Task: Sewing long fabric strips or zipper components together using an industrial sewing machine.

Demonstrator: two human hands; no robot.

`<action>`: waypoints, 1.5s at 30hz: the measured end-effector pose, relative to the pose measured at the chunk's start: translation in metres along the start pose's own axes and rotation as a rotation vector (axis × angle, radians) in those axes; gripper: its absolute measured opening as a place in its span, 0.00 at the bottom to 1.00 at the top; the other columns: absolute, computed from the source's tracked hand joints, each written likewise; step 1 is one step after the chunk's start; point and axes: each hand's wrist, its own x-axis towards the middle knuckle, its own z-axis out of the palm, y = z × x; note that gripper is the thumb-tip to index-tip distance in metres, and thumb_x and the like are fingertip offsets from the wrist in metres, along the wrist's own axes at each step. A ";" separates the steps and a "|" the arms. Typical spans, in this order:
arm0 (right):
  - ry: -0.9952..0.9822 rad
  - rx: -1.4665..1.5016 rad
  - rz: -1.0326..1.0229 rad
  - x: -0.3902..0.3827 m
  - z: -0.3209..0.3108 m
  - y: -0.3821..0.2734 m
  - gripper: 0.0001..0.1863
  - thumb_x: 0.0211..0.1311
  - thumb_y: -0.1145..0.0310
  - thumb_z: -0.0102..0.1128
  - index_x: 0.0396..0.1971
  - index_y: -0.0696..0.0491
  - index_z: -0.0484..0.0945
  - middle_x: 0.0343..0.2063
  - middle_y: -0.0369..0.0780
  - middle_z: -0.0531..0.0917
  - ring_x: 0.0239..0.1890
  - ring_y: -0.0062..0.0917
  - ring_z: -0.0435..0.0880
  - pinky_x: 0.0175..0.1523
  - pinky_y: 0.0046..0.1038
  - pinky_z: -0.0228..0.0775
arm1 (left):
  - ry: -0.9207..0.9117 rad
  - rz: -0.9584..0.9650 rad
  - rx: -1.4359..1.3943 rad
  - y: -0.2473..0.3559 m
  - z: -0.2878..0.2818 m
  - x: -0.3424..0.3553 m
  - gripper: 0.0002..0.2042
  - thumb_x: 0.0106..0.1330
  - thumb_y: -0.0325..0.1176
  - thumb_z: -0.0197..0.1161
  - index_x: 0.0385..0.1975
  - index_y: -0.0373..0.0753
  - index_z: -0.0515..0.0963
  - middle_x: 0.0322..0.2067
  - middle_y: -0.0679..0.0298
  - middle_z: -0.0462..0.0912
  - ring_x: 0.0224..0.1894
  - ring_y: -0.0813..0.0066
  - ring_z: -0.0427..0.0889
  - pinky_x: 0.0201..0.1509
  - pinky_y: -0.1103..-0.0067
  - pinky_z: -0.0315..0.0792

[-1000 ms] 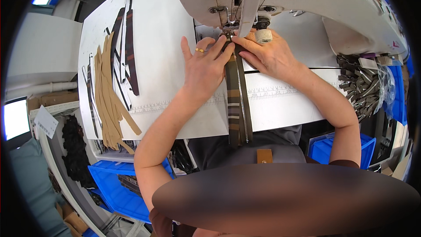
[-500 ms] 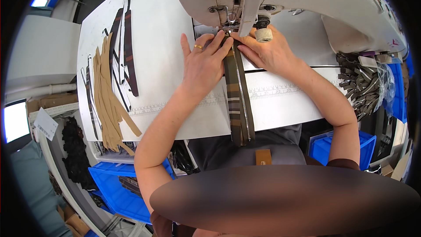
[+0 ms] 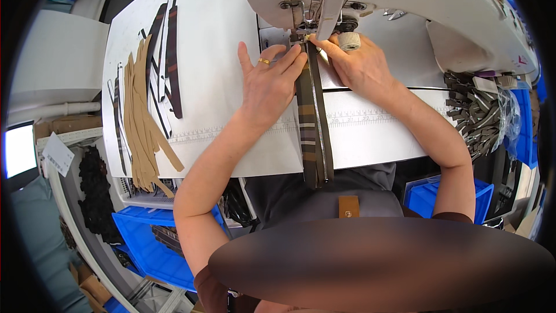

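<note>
A striped fabric strip in brown, black and white lies with a metal-toothed zipper along it. Both run from beneath the presser foot of a sewing machine down past the table's near edge. My left hand rests palm down at the strip's left. Its fingertips press on the strip near the foot, with the little finger stretched away and a gold ring showing. My right hand is at the zipper's right edge, fingers closed there beside the foot; its fingertips are partly hidden by the machine.
Tan strips and dark striped strips lie on the white table at left. A heap of dark zippers sits at right. Blue bins stand below the table. A printed ruler crosses the tabletop.
The strip and zipper have moved slightly away from me under the foot. My right fingers have shifted closer to the foot; my left hand stays nearly in place.
</note>
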 end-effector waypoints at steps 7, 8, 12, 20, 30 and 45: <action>-0.021 -0.027 0.007 0.002 -0.006 -0.004 0.13 0.52 0.71 0.62 0.40 0.50 0.80 0.39 0.39 0.83 0.48 0.36 0.80 0.50 0.32 0.72 | -0.023 -0.001 -0.027 0.001 -0.001 0.001 0.14 0.57 0.29 0.63 0.45 0.44 0.83 0.48 0.71 0.83 0.49 0.73 0.78 0.67 0.44 0.43; -0.022 -0.013 0.018 0.001 -0.006 -0.005 0.14 0.51 0.71 0.63 0.40 0.50 0.80 0.39 0.39 0.83 0.48 0.35 0.80 0.50 0.32 0.72 | -0.022 0.001 -0.026 0.002 -0.001 0.002 0.14 0.57 0.29 0.63 0.44 0.44 0.83 0.48 0.70 0.83 0.50 0.72 0.78 0.66 0.44 0.43; -0.111 0.149 0.126 -0.005 -0.014 -0.005 0.15 0.54 0.72 0.63 0.43 0.52 0.79 0.41 0.41 0.82 0.48 0.36 0.79 0.52 0.34 0.71 | -0.002 0.033 0.008 0.002 -0.001 0.001 0.13 0.58 0.31 0.64 0.44 0.43 0.83 0.47 0.70 0.83 0.51 0.69 0.76 0.66 0.45 0.44; -0.295 0.580 0.052 -0.080 -0.069 -0.064 0.31 0.53 0.69 0.67 0.57 0.61 0.70 0.60 0.48 0.71 0.65 0.44 0.66 0.67 0.42 0.60 | 0.066 0.076 -0.141 0.007 -0.014 -0.007 0.10 0.62 0.32 0.64 0.42 0.39 0.80 0.43 0.65 0.81 0.49 0.63 0.77 0.55 0.55 0.65; -0.025 0.327 -0.167 -0.127 -0.060 -0.101 0.22 0.49 0.74 0.62 0.49 0.57 0.78 0.55 0.42 0.77 0.59 0.37 0.75 0.60 0.39 0.70 | 0.044 -0.058 -0.422 0.076 -0.058 -0.106 0.15 0.49 0.19 0.70 0.39 0.36 0.83 0.43 0.60 0.82 0.42 0.63 0.82 0.44 0.74 0.76; 0.106 0.362 -0.183 -0.116 -0.061 -0.125 0.12 0.45 0.74 0.66 0.34 0.60 0.82 0.37 0.43 0.85 0.40 0.33 0.86 0.44 0.30 0.80 | -0.001 0.094 -0.312 0.065 -0.059 -0.105 0.14 0.51 0.30 0.68 0.40 0.43 0.82 0.46 0.70 0.81 0.44 0.74 0.79 0.57 0.68 0.66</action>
